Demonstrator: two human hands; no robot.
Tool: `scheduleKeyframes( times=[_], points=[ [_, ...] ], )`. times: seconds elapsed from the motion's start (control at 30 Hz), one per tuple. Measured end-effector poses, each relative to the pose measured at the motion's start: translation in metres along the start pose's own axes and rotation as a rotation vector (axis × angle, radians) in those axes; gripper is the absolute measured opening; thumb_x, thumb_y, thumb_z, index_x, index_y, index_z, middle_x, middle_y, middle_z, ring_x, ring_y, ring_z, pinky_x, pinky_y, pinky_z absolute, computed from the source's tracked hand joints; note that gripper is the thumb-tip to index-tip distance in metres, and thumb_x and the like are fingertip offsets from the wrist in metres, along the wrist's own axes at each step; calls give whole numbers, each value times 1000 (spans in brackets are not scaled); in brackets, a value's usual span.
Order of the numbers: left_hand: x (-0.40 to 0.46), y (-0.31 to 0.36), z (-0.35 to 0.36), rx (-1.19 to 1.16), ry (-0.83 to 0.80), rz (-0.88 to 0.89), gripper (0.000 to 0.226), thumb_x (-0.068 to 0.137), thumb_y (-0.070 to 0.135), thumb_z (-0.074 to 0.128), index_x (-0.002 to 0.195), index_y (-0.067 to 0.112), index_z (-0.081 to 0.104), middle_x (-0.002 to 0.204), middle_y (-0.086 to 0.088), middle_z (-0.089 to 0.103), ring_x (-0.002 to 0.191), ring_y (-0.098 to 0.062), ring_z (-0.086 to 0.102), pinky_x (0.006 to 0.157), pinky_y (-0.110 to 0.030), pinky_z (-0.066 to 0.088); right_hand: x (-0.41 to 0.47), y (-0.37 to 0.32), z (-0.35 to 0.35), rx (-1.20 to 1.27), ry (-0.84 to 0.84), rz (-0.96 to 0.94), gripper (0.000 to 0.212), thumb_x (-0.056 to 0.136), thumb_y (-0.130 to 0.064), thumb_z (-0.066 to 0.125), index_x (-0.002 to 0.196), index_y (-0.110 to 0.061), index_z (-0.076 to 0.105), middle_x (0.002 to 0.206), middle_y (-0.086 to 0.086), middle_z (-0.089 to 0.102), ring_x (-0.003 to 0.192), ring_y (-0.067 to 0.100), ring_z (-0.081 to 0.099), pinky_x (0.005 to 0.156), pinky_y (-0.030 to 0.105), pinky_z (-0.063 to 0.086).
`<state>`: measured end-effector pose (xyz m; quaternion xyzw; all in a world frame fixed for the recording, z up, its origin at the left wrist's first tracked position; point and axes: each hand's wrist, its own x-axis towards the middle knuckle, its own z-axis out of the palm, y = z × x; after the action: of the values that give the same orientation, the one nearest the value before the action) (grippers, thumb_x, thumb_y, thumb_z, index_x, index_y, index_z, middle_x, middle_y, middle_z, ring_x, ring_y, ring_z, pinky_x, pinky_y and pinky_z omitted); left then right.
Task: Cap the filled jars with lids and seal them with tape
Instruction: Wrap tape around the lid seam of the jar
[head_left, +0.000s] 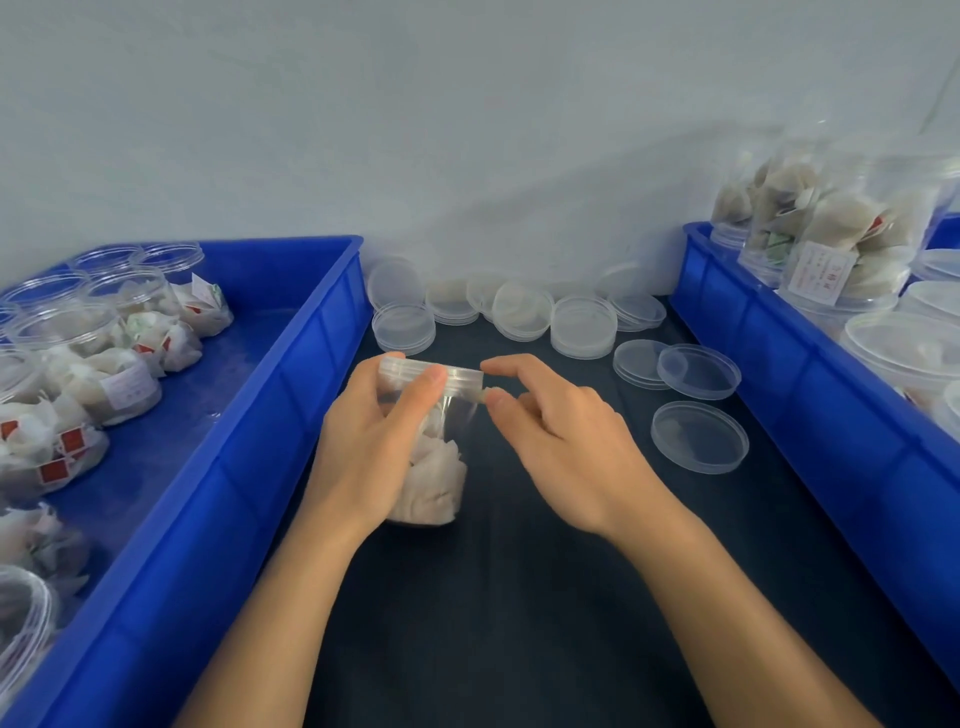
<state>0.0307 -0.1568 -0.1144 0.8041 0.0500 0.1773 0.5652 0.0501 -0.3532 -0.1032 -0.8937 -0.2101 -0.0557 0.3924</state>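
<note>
Centre of frame: the left hand wraps its fingers round a filled jar already wearing its lid, while the right hand appears to pinch a clear strip, probably tape, at the lid's edge, so sealing seems under way. The next move likely calls for smoothing the strip round the seam. The jar stands on a dark table before a pale wall, loose lids to the right, a blue bin at left and another at right.

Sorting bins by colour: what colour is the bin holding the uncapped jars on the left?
Solid blue bin, seen best in the head view.
</note>
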Motion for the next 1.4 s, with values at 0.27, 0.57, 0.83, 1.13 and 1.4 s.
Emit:
scheduleKeyframes(
  times=[0.27, 0.57, 0.83, 1.13, 1.4],
  points=[
    [2, -5, -1, -124, -83, 0, 61, 76, 75, 57, 118, 34, 72, 108, 16, 74, 101, 2, 69, 84, -16, 50, 3, 6, -2, -25, -35, 21, 28, 108, -55, 38, 134, -51, 49, 69, -26, 59, 71, 9, 54, 86, 43, 49],
    [-2, -5, 0, -84, -106, 46, 73, 79, 79, 53, 144, 46, 51, 118, 36, 63, 113, 10, 63, 94, -19, 49, 0, -1, 2, -51, -8, 1, 33, 107, -56, 38, 134, -46, 54, 64, -41, 52, 70, 8, 53, 81, 41, 50],
    [-13, 3, 10, 225, 109, 147, 83, 75, 86, 57, 144, 42, 48, 108, 29, 66, 103, 18, 60, 75, -13, 48, -5, -14, 4, -187, 91, -19, 48, 100, -61, 27, 135, -43, 55, 69, -16, 60, 77, 17, 64, 77, 41, 52],
    [-1, -3, 1, 127, -4, 58, 84, 84, 84, 61, 154, 39, 44, 123, 31, 58, 107, 30, 50, 82, -12, 41, -2, -8, 1, -57, -38, 7, 33, 107, -45, 34, 139, -46, 45, 64, -14, 55, 77, 19, 58, 86, 48, 50],
    [1, -4, -1, 57, -64, 33, 89, 71, 86, 57, 148, 40, 50, 126, 30, 61, 119, 9, 59, 101, -26, 52, 0, -3, 3, -27, -27, 24, 26, 108, -49, 39, 131, -48, 50, 66, -20, 58, 76, 15, 58, 87, 45, 51]
  ],
)
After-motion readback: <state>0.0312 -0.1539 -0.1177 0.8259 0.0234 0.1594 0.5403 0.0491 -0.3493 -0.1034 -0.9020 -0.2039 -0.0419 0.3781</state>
